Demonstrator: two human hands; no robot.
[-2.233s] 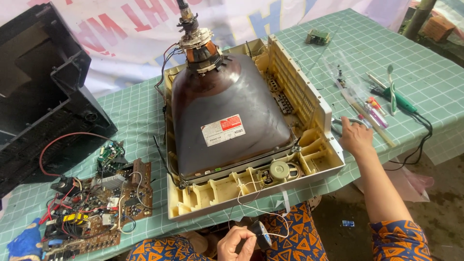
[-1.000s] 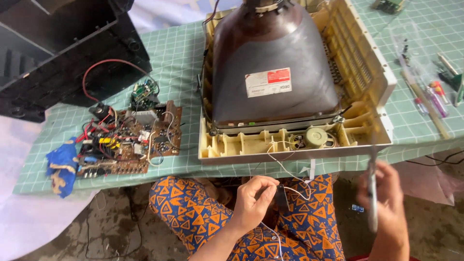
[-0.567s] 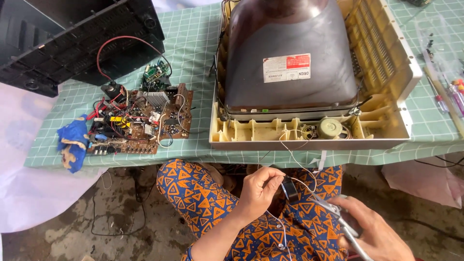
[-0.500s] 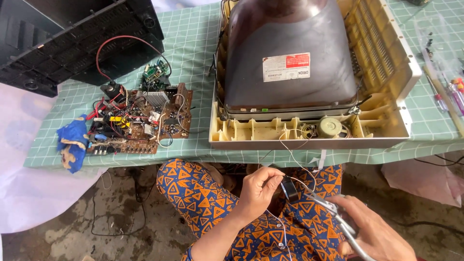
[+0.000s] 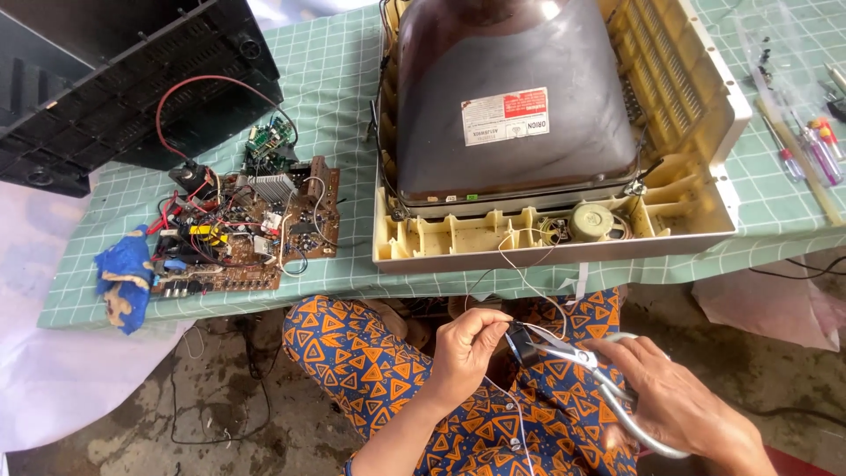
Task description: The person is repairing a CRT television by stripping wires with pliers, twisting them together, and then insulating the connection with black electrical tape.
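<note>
Below the table edge, left hand pinches a light black part on thin, fragile white wire; right hand grips pliers at 3 o'clock.

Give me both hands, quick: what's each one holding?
Left hand: closed, pinching a small black part on white wires.
Right hand: closed on pliers, tips at that part.

The pliers were bare, shiny metal. The tube looked matt and dusty grey, its frame yellowed plastic. Checked green cloth covered the tabletop; the rag was blue.
</note>
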